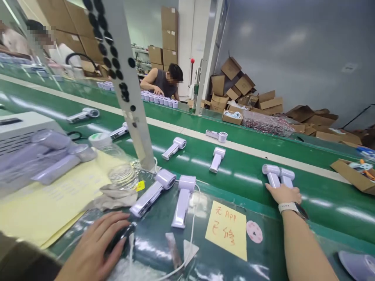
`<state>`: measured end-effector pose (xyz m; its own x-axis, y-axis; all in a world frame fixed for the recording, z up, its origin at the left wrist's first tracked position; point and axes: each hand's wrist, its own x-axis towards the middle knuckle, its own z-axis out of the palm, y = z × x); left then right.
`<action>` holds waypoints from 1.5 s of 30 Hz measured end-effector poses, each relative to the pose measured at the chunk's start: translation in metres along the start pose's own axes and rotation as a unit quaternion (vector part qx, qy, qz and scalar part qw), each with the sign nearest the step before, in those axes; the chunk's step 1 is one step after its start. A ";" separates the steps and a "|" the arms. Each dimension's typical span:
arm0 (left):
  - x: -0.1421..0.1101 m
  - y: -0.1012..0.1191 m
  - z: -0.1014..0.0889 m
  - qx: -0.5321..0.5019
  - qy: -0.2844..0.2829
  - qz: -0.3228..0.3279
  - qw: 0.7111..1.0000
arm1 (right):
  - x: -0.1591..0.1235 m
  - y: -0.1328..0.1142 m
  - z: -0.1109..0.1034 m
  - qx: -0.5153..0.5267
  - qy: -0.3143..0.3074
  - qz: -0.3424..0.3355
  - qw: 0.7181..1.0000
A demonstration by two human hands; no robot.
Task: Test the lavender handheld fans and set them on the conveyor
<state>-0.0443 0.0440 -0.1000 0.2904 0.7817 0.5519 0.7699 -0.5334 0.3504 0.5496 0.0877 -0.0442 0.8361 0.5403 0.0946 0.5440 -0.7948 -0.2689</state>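
My right hand (283,193) reaches out over the green conveyor belt (252,175) and closes on the handles of two white handheld fans (278,175) lying side by side. A watch sits on that wrist. My left hand (96,244) rests near the bottom edge with its fingers curled over a small dark object (121,236) on the glossy bench top. Two more white fans (164,191) lie on the bench between my hands, one with a white cable beside it.
Further white fans (217,158) lie along the belt. A grey post (129,86) rises from the bench edge. A clear bottle (117,164), yellow paper (58,195) and a yellow note (227,230) sit on the bench. Other people work beyond the belt, near stacked cardboard boxes (243,89).
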 end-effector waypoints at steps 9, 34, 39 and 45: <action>0.039 0.057 -0.022 -0.307 -0.093 -0.001 0.947 | -0.177 -0.036 -0.046 0.115 -0.108 -0.177 0.972; 0.058 0.061 -0.052 -0.766 0.007 -0.250 0.593 | -0.399 -0.125 -0.013 0.375 -0.443 -0.383 0.718; 0.077 0.074 -0.040 -0.795 0.008 -0.248 0.554 | -0.401 -0.111 -0.031 0.520 -0.503 -0.217 0.655; 0.089 0.097 -0.028 -0.797 -0.035 -0.211 0.564 | -0.401 -0.112 -0.034 0.573 -0.470 -0.243 0.626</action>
<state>0.0400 0.0530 0.0040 0.3364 0.9293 0.1525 -0.6954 0.1359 0.7056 0.1556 -0.0495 -0.0196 -0.1124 0.9932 -0.0293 -0.1407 -0.0451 -0.9890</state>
